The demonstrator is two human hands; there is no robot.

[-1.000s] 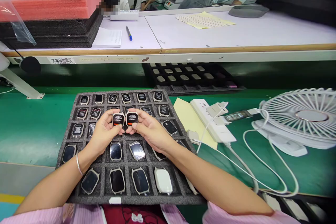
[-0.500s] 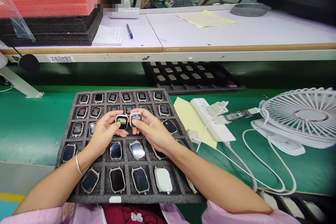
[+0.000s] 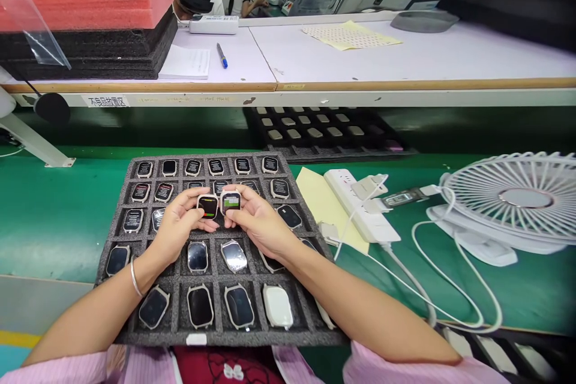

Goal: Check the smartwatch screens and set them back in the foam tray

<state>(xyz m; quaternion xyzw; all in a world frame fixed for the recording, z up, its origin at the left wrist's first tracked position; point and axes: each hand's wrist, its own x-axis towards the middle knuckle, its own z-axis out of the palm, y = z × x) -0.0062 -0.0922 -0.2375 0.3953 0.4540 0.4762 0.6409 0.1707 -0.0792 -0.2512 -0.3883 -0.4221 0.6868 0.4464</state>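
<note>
My left hand point(image 3: 183, 221) grips a smartwatch body point(image 3: 207, 206) without a strap, its thumb on the lower left of the lit screen, which shows green and red patches. Beside it, my right hand point(image 3: 254, 216) is closed on a second smartwatch body point(image 3: 231, 201), thumb at the bottom of its lit screen. The two are held side by side above a dark grey foam tray point(image 3: 211, 281). Watch bodies lie in its compartments, some with text on their screens, such as one at the back right point(image 3: 279, 188), others dark. A white one point(image 3: 278, 306) sits in the front row.
To the right are a white power strip point(image 3: 360, 207) with cables and a white fan point(image 3: 513, 198). Behind, under a shelf point(image 3: 324, 66), lies another foam tray point(image 3: 333, 143) of watches. Stacked foam point(image 3: 85, 9) stands at upper left. Other people are beyond the shelf.
The left watch's screen now shows a red patch low down beside smaller green marks. My hands hold nearly the same pose. A person behind the shelf has moved an arm.
</note>
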